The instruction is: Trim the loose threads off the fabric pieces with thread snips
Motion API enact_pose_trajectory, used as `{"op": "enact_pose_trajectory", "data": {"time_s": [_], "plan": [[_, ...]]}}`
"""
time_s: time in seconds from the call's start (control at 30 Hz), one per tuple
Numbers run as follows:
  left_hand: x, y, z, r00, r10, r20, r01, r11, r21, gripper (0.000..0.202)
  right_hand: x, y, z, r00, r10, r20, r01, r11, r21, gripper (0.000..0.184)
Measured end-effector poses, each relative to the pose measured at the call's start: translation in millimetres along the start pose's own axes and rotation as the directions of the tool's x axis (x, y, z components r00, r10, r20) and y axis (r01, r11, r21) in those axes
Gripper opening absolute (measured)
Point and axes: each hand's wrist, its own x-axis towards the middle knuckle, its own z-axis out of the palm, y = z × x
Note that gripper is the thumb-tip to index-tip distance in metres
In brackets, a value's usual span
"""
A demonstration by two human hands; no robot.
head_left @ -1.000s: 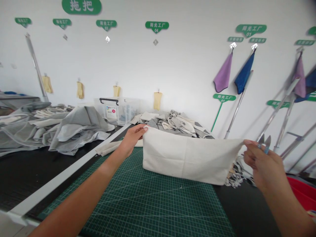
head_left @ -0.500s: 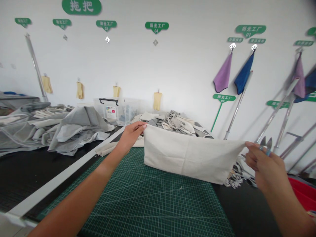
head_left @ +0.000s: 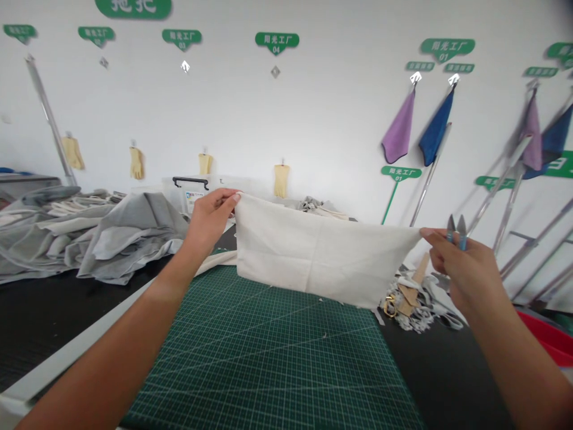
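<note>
A white rectangular piece of cloth (head_left: 308, 251) hangs stretched between my two hands, above the far part of a green cutting mat (head_left: 273, 358). My left hand (head_left: 210, 218) pinches its upper left corner between thumb and fingers. At the upper right corner, my right hand (head_left: 465, 263) pinches the cloth. Small thread snips (head_left: 456, 230) with blue handles are also tucked in my right hand, their two metal blades pointing up and apart. Most of the snips' handle is hidden by the fingers.
Grey and white fabric (head_left: 120, 239) lies heaped on the left. Scraps (head_left: 416, 304) with gold-handled scissors (head_left: 390, 306) lie right of the mat. A clear plastic box (head_left: 179, 197) stands behind, and a red container (head_left: 546, 337) is at right. Gloves (head_left: 281, 181) and cloths (head_left: 400, 131) hang on the wall.
Both hands have lifted the cloth higher and shifted it slightly left in view. It now covers much of the scrap pile behind, and the scissors at right have come into sight.
</note>
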Motion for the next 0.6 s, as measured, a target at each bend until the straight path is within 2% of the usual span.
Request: {"op": "enact_pose_trajectory", "data": {"time_s": [0.1,0.2,0.27,0.33,0.4,0.47,0.53,0.6], "plan": [[3.6,4.7,-5.2,0.999,0.016,-0.041,-0.015,1.000,0.023,0.033,-0.9,-9.9,5.3,0.998,-0.059,0.028,0.059,0.998,-0.014,0.030],[-1.9,9.5,-7.5,1.000,-0.001,-0.021,0.002,0.999,0.044,0.036,-4.9,-15.4,10.2,0.997,-0.050,0.052,0.051,0.999,-0.014,0.030],[-12.8,16.0,-4.7,0.996,-0.047,0.071,0.044,0.998,0.039,0.037,-11.4,-17.5,15.0,0.994,-0.023,0.104,0.027,0.999,-0.037,0.032],[-28.7,25.7,2.7,0.966,-0.082,0.244,0.077,0.997,0.030,0.035,-21.9,-18.7,22.2,0.984,0.017,0.177,-0.005,0.997,-0.071,0.035],[-47.1,37.5,14.3,0.884,-0.089,0.458,0.089,0.996,0.021,0.032,-35.4,-19.5,32.3,0.962,0.066,0.263,-0.040,0.994,-0.101,0.039],[-65.1,48.8,28.4,0.771,-0.060,0.634,0.072,0.997,0.007,0.027,-50.3,-20.6,44.4,0.927,0.102,0.361,-0.062,0.991,-0.119,0.042],[-80.5,57.0,43.0,0.668,-0.008,0.744,0.029,0.999,-0.016,0.023,-65.0,-22.7,56.4,0.881,0.131,0.455,-0.076,0.988,-0.136,0.042],[-92.8,60.9,56.0,0.590,0.046,0.806,-0.011,0.999,-0.049,0.021,-77.9,-26.0,66.4,0.823,0.161,0.545,-0.095,0.984,-0.148,0.043]]}}
